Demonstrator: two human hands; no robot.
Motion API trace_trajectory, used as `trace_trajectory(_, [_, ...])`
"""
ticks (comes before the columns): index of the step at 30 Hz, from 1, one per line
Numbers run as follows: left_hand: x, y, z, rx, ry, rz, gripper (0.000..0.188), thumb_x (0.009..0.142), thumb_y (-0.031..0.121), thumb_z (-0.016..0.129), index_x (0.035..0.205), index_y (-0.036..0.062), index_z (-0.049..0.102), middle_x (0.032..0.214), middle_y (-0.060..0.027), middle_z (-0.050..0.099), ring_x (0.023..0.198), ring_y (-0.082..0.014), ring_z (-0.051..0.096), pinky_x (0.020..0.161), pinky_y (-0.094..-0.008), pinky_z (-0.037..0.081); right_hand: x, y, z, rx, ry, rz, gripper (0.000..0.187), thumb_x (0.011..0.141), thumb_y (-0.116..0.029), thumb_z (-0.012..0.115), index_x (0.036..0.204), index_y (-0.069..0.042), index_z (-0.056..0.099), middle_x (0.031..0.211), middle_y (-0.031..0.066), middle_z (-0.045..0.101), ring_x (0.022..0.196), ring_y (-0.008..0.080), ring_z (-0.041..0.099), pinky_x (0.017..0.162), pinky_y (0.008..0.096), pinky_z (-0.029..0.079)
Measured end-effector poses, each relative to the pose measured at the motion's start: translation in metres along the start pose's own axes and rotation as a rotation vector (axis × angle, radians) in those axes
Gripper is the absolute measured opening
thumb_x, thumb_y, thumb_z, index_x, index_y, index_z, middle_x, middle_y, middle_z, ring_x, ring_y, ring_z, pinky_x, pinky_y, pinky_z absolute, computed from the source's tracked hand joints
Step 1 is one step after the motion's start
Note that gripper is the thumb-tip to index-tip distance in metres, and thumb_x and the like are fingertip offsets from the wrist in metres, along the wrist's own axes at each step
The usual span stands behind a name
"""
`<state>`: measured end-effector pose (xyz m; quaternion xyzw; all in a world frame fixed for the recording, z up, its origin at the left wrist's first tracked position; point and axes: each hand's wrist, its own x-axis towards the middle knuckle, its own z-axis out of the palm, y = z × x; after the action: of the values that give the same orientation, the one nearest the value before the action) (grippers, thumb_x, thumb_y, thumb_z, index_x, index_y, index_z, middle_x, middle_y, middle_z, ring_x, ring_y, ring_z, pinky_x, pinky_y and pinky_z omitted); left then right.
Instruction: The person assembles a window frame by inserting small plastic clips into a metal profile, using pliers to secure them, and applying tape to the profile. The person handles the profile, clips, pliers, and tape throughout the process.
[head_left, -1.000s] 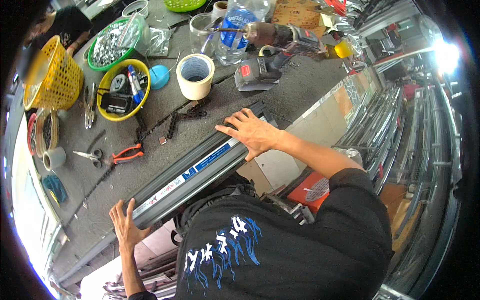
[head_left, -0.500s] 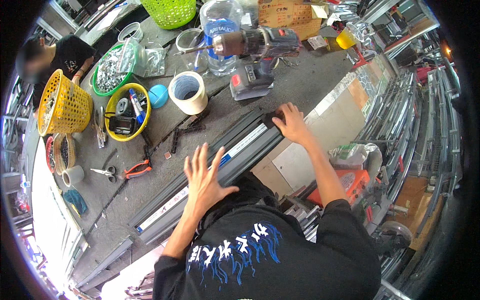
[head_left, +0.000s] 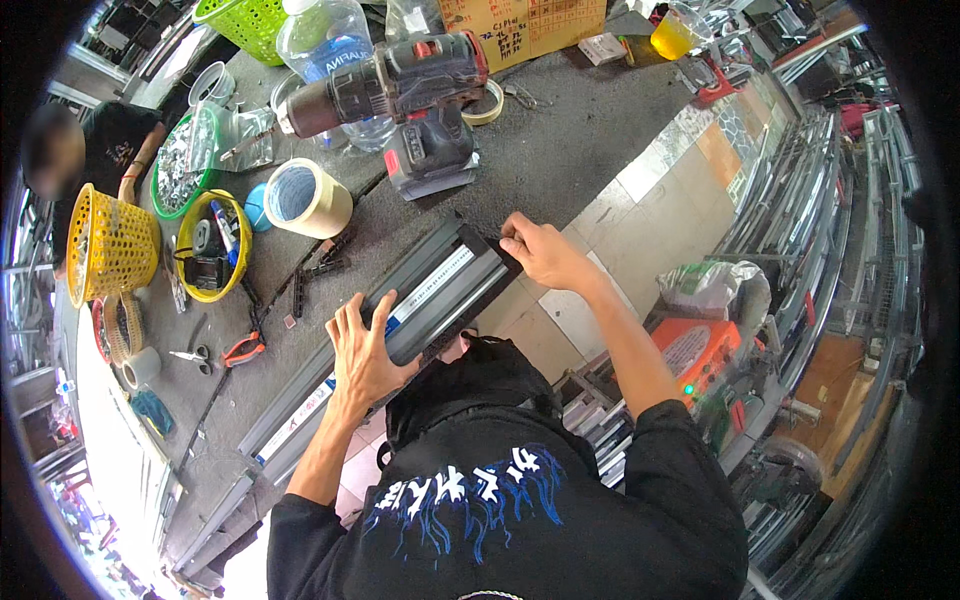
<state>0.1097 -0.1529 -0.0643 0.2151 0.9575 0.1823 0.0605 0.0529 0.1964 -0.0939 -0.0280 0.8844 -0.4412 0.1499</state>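
Note:
A long dark grey metal profile with a white and blue strip lies slantwise along the bench's near edge. My left hand grips across it around the middle, fingers over the far side and thumb at the near side. Just off the profile's far right end, my right hand is closed, fingertips curled together. Whatever those fingers hold, if anything, is hidden. A cordless drill stands on its battery beyond the profile, and a roll of tape stands left of it.
Orange-handled pliers, scissors and a yellow basket of tools sit on the left. A perforated yellow basket stands near another person. At right are an orange machine and stacked metal lengths.
My view has shifted, so the bench things appear farther left. My left hand has settled onto the profile. My right hand has come off its end, and its fingers have curled in.

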Motion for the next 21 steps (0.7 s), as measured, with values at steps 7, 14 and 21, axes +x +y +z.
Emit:
trace_trajectory(7, [-0.024,0.008,-0.026,-0.039,0.007,0.063,0.108,0.053,0.031,0.098,0.150,0.0199,0.051,0.142,-0.0294,0.044,0.129,-0.0468,0.045,0.110,-0.0577,0.034,-0.009,0.016,-0.035,0.228,-0.045,-0.001,0.025,0.110,-0.022,0.059,0.104,0.001,0.069,0.094,0.0073,0.073,0.092,0.0166,0.064,0.083,0.0353,0.050])
trace_trajectory(14, [-0.028,0.005,-0.035,-0.099,0.064,0.097,0.094,0.049,0.027,0.099,0.131,0.0146,0.054,0.142,-0.0311,0.044,0.125,-0.0500,0.047,0.104,-0.0608,0.041,-0.064,-0.052,-0.076,-0.337,-0.215,0.066,0.020,0.105,-0.020,0.061,0.098,-0.001,0.063,0.087,0.0226,0.070,0.082,0.0426,0.069,0.074,0.0492,0.052])
trace_trajectory(21, [-0.035,-0.005,-0.040,-0.117,0.042,0.079,0.091,0.049,0.027,0.100,0.126,0.0121,0.054,0.145,-0.0332,0.042,0.125,-0.0519,0.047,0.105,-0.0624,0.040,-0.083,-0.148,-0.115,-0.139,-0.041,-0.108,0.018,0.105,-0.020,0.061,0.099,-0.003,0.062,0.080,0.0214,0.067,0.078,0.0465,0.066,0.067,0.0507,0.050])
